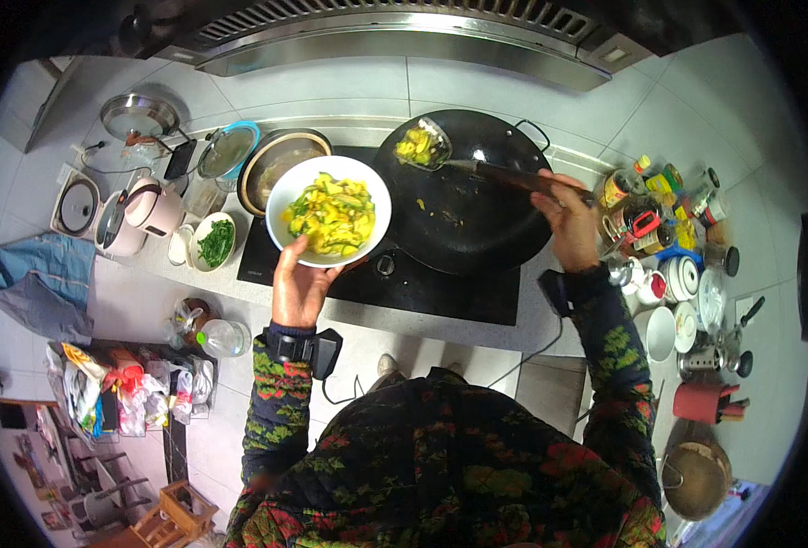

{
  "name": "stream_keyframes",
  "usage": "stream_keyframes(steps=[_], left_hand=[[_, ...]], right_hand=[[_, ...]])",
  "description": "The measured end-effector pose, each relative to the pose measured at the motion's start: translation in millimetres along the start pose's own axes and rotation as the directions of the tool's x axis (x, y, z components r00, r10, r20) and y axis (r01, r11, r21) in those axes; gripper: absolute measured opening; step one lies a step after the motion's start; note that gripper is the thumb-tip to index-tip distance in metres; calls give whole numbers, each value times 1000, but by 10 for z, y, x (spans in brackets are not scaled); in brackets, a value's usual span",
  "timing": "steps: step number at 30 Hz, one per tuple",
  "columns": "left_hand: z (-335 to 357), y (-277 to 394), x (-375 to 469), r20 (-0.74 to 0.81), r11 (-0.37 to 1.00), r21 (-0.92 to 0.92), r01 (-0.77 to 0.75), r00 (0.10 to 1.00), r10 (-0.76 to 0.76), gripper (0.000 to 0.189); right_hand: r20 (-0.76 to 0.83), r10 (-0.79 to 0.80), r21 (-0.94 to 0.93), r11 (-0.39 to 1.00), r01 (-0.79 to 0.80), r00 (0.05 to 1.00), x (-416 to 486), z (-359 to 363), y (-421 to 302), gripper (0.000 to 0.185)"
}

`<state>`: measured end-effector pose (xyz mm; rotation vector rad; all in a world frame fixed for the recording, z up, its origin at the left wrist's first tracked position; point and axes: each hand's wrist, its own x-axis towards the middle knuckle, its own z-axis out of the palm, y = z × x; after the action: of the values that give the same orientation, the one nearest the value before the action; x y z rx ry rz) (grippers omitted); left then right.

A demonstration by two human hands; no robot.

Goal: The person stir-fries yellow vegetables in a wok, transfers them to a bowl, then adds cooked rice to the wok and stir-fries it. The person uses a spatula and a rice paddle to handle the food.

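My left hand (298,284) grips the near rim of a white bowl (277,205), thumb on the edge, and holds it over the hob's left part. Sliced green vegetable with yellow pieces, perhaps egg, (332,216) fills the bowl. In my right hand (568,222) is the dark handle of a metal spatula (513,179). Its scoop-like head carries more of the same food (418,145) at the upper left of a black wok (472,233). A few scraps lie on the wok's inner surface. The bowl partly hides a lidless clay pot (250,171) behind it.
The black hob (445,298) spans the counter's middle. Left stand a bowl of chopped greens (216,241), a blue-rimmed container (229,151) and a pink rice cooker (120,226). Several sauce bottles (616,188), stacked bowls (657,332) and a red knife block (702,402) line the right side.
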<state>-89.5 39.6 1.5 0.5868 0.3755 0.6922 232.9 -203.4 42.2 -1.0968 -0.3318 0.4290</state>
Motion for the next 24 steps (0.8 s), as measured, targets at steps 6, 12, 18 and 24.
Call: stream_keyframes(steps=[6, 12, 18, 24], left_hand=[[171, -348, 263, 7, 994, -15, 106, 994, -106, 45], [282, -557, 406, 40, 986, -30, 166, 986, -165, 44], [341, -616, 417, 28, 985, -43, 169, 985, -168, 49], [350, -588, 377, 31, 986, -30, 167, 986, -166, 47]], right_hand=[[303, -287, -205, 912, 356, 909, -498, 413, -1183, 26], [930, -160, -293, 224, 929, 332, -1229, 694, -1377, 26], [979, -168, -105, 74, 992, 116, -1381, 655, -1342, 21], [965, -202, -147, 112, 983, 167, -1342, 564, -1385, 24]])
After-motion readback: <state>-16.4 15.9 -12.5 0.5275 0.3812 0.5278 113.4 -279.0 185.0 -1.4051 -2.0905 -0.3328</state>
